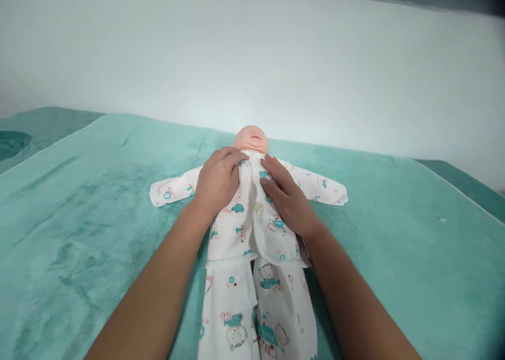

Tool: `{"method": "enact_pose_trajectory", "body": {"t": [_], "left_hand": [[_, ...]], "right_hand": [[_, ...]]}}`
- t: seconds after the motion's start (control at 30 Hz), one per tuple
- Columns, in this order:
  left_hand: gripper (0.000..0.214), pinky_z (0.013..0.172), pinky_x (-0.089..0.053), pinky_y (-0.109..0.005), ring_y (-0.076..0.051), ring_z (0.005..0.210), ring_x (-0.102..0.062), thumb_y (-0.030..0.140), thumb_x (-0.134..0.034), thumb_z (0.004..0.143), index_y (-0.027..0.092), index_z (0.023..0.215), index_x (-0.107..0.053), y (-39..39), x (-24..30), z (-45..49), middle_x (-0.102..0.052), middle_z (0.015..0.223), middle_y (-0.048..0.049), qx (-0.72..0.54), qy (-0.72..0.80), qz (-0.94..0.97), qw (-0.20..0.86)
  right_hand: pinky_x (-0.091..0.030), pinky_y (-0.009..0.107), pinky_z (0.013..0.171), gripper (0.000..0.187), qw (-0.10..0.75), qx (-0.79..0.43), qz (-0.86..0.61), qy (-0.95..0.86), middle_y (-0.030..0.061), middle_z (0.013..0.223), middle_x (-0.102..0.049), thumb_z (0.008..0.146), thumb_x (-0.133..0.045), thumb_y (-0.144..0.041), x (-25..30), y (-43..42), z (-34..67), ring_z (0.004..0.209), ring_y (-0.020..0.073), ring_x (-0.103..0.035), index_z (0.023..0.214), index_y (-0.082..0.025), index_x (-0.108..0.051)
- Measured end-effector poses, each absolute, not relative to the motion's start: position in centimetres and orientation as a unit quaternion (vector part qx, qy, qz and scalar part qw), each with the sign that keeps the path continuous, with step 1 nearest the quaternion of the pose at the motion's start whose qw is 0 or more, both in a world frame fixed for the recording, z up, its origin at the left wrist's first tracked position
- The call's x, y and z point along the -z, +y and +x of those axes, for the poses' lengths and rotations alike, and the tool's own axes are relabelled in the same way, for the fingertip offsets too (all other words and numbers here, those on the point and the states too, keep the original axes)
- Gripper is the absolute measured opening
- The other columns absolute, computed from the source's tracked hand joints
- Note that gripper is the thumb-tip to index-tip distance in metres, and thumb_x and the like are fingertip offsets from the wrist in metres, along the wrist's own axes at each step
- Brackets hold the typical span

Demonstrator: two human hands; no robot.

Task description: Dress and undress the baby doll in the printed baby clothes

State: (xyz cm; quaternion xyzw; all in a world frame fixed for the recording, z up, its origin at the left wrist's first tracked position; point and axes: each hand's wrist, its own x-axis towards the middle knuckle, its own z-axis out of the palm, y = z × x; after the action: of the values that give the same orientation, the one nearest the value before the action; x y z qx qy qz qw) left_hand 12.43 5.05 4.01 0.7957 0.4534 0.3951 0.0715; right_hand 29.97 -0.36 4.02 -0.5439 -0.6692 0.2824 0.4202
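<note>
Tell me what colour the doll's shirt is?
White with teal cartoon animals, the doll's shirt shows best in the head view.

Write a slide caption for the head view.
The left hand and right hand rest on the chest of a baby doll in a white printed outfit, lying face up on a teal blanket.

- The doll (pixel 251 137) is lying on its back on the teal blanket (pixel 79 218), its head pointing to 12 o'clock and its legs to 6 o'clock.
- It is wearing a white printed top (pixel 244 228) and matching trousers (pixel 272 307), with the sleeves spreading out to 9 and 3 o'clock.
- The left grip (pixel 219 178) is resting on the chest at 9 o'clock of the button line, its fingers curling at the collar. Whether it is pinching cloth is not showing.
- The right grip (pixel 286 194) is lying flat at 3 o'clock of that line, its fingers stretching toward the neck.
</note>
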Motion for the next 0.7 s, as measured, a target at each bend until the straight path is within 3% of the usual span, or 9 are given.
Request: {"method": "enact_pose_trajectory", "body": {"t": [0.13,0.3,0.4,0.5,0.57,0.63,0.7], "left_hand": [[0.042,0.108,-0.041,-0.038,-0.02,0.126,-0.052,0.017,-0.031,0.095,0.02,0.124,-0.061,4.4,-3.3,11.8,-0.063,0.13,-0.0053,-0.38,0.466,0.797,0.063],[0.048,0.113,-0.023,-0.06,-0.033,0.143,-0.03,0.034,-0.029,0.099,0.02,0.142,-0.046,1.6,-1.1,8.6,-0.044,0.15,-0.0128,-0.264,0.595,0.758,-0.031],[0.052,0.112,-0.022,-0.061,-0.034,0.142,-0.03,0.036,-0.032,0.098,0.022,0.148,-0.036,-0.1,0.2,5.6,-0.037,0.154,-0.0128,-0.218,0.629,0.743,-0.064],[0.054,0.11,-0.029,-0.053,-0.034,0.138,-0.036,0.033,-0.035,0.096,0.019,0.148,-0.035,-1.3,0.7,2.7,-0.042,0.15,-0.0151,-0.208,0.678,0.702,-0.059],[0.052,0.105,-0.035,-0.049,-0.035,0.13,-0.044,0.032,-0.037,0.095,0.016,0.144,-0.041,-1.7,0.6,1.4,-0.05,0.142,-0.018,-0.206,0.706,0.675,-0.049],[0.048,0.097,-0.041,-0.048,-0.036,0.12,-0.05,0.031,-0.039,0.094,0.015,0.138,-0.048,-1.9,0.4,0.8,-0.057,0.131,-0.0196,-0.212,0.725,0.654,-0.047],[0.044,0.089,-0.043,-0.047,-0.036,0.113,-0.053,0.031,-0.041,0.093,0.018,0.133,-0.053,-1.9,0.1,0.6,-0.061,0.12,-0.0189,-0.223,0.739,0.634,-0.046]], "right_hand": [[-0.012,0.045,0.123,0.057,0.405,-0.247,-0.537,-0.697,-0.003,0.161,-0.021,0.096,-0.046,-0.044,-3.2,-3.2,29.8,0.15,0.0187,-0.013,0.15,-0.033,-0.033],[-0.007,0.049,0.123,0.067,0.367,-0.266,-0.54,-0.709,-0.0072,0.164,0.004,0.098,-0.043,-0.043,-2.0,-10.6,29.7,0.151,0.0196,0.005,0.155,-0.038,-0.008],[-0.012,0.049,0.122,0.071,0.322,-0.315,-0.523,-0.723,-0.0081,0.163,0.009,0.097,-0.047,-0.043,-1.5,-13.9,31.0,0.151,0.0213,0.005,0.155,-0.041,-0.006],[-0.018,0.048,0.121,0.071,0.332,-0.281,-0.55,-0.713,-0.002,0.164,-0.011,0.093,-0.051,-0.046,-1.0,-13.4,34.4,0.15,0.0233,-0.012,0.154,-0.038,-0.016],[-0.026,0.047,0.118,0.071,0.388,-0.169,-0.628,-0.653,0.006,0.159,-0.029,0.09,-0.054,-0.049,-0.8,-11.2,37.6,0.145,0.0266,-0.028,0.152,-0.028,-0.028],[-0.042,0.043,0.105,0.073,0.419,-0.073,-0.709,-0.562,0.0165,0.148,-0.042,0.086,-0.056,-0.051,-0.6,-8.7,40.9,0.13,0.0295,-0.047,0.146,-0.015,-0.039],[-0.048,0.043,0.09,0.073,0.382,-0.042,-0.788,-0.481,0.0202,0.126,-0.059,0.081,-0.058,-0.053,-0.6,-6.5,43.5,0.105,0.0304,-0.061,0.137,-0.007,-0.048]]}}
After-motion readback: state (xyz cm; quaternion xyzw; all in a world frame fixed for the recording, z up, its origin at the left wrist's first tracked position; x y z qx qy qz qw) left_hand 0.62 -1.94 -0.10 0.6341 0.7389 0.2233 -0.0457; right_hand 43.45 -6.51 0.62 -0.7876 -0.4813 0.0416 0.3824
